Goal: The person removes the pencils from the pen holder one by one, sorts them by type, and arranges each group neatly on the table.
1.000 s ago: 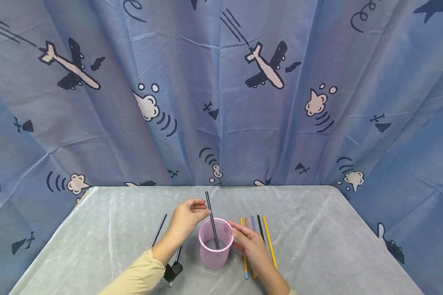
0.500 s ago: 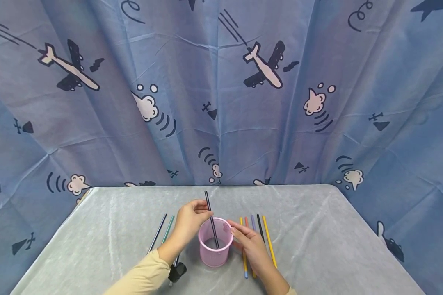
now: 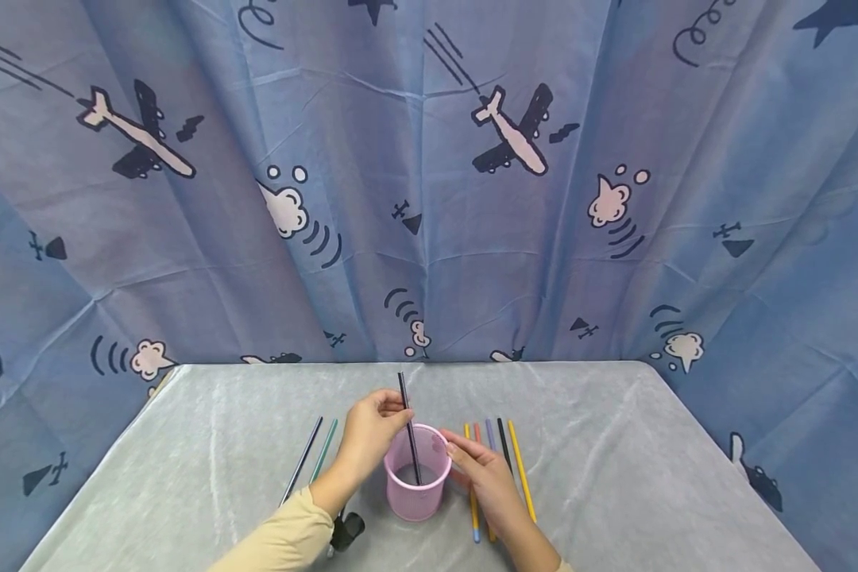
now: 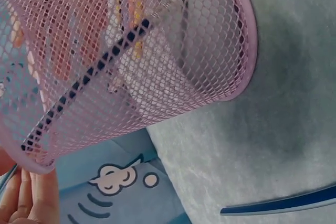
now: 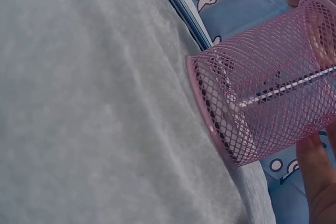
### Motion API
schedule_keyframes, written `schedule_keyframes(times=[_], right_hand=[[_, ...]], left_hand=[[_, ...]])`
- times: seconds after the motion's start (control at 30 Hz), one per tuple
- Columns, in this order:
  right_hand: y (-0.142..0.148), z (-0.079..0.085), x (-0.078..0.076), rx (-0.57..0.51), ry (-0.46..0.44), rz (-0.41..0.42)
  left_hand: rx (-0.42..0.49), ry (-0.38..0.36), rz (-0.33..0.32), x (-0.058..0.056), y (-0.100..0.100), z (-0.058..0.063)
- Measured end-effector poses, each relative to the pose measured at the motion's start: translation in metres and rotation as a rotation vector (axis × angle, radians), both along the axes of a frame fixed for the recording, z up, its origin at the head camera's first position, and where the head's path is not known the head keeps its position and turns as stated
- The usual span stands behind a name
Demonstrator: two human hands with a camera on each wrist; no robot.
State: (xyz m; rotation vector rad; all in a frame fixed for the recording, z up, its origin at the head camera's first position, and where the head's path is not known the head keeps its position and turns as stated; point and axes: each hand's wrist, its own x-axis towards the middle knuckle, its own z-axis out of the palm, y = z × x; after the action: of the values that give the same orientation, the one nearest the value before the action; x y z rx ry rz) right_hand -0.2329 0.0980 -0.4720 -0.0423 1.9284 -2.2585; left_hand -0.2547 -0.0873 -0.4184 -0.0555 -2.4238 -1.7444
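In the head view my left hand (image 3: 369,429) pinches the upper part of a dark pencil (image 3: 405,405). The pencil leans inside a pink mesh pen cup (image 3: 415,502), its lower end near the bottom. Through the mesh in the left wrist view, the pencil (image 4: 97,69) shows a pale tip. My right hand (image 3: 493,481) holds the cup's right side by the rim, thumb on the near side and fingers behind. The right wrist view has part of the right hand (image 5: 316,182) below the cup (image 5: 268,85), which stands upright on the table.
Right of the cup lie several pencils, including a yellow pencil (image 3: 522,469) and a black pencil (image 3: 504,441), partly behind the right hand. A dark blue pencil (image 3: 303,461) and a teal pencil (image 3: 325,450) lie at the left. A patterned blue curtain (image 3: 429,199) hangs behind the grey-covered table (image 3: 658,477).
My left forearm has shifted slightly right, uncovering more of the teal pencil. The pencil in the cup has turned a little in the fingers. Right hand and cup have stayed put.
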Motion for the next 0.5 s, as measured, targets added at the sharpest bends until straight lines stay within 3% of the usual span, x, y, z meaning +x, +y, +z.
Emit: schedule_keyframes(times=[0.33, 0.5], right_hand=[[0.0, 0.0, 0.0, -0.002, -0.001, -0.005], [-0.001, 0.001, 0.0, -0.006, -0.01, -0.013]], left_hand=[[0.121, 0.014, 0.031, 0.004, 0.0, 0.016], [0.206, 0.074, 0.04, 0.008, -0.004, 0.027]])
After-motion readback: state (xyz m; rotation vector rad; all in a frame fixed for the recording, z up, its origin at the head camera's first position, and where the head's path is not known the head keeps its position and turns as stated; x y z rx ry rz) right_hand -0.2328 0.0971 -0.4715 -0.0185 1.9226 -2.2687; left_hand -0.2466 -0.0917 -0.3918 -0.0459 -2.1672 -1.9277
